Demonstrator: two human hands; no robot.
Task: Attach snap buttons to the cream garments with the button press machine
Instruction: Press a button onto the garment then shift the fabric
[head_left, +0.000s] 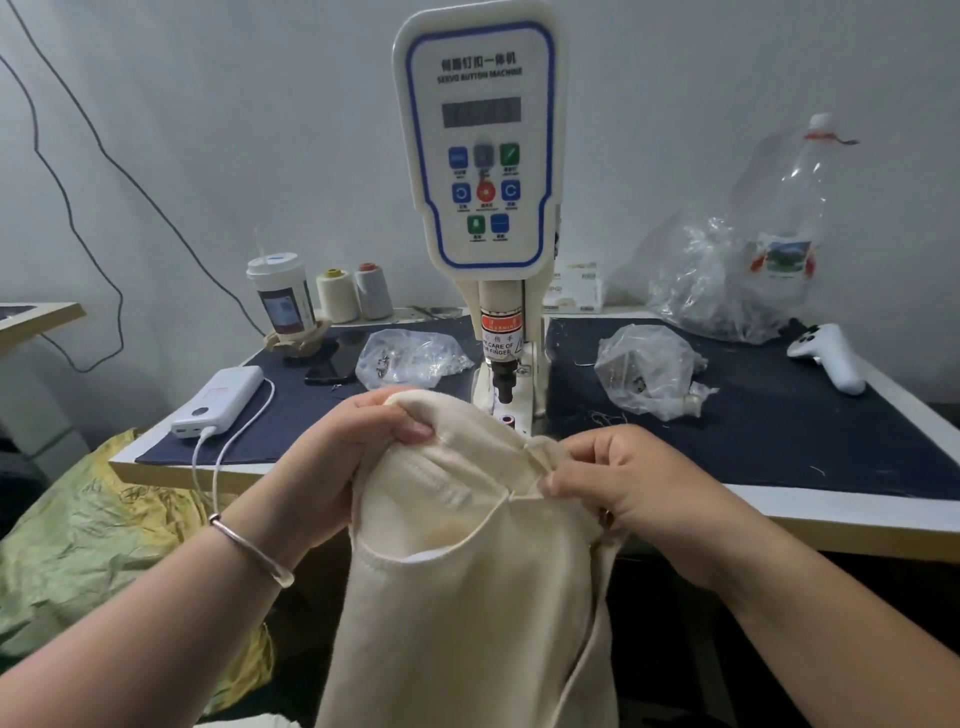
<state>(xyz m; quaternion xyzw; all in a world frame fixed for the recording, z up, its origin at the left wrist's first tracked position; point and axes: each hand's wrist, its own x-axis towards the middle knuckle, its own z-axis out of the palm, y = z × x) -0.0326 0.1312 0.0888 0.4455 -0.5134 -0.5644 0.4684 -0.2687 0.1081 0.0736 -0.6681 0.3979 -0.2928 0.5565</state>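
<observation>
Cream garment (467, 597) hung just before the press (480, 156), its top edge short of the die. I saw my left hand (343, 441) and right hand (618, 478) each pinching that edge; no snap showed yet.

Your left hand (358, 441) grips the top edge of the cream garment (467, 597), fingers curled over the fold, while your right hand (618, 483) pinches the edge at its other corner; the cloth hangs down in front of the bench (857, 512). Just behind the garment stands the button press machine (480, 156), its punch (503, 387) above the die, apart from the cloth. On the dark mat lie two clear plastic bags (647, 366), a white power bank (221, 400) with its cable, two thread cones (356, 291) and a lidded cup (283, 301).
</observation>
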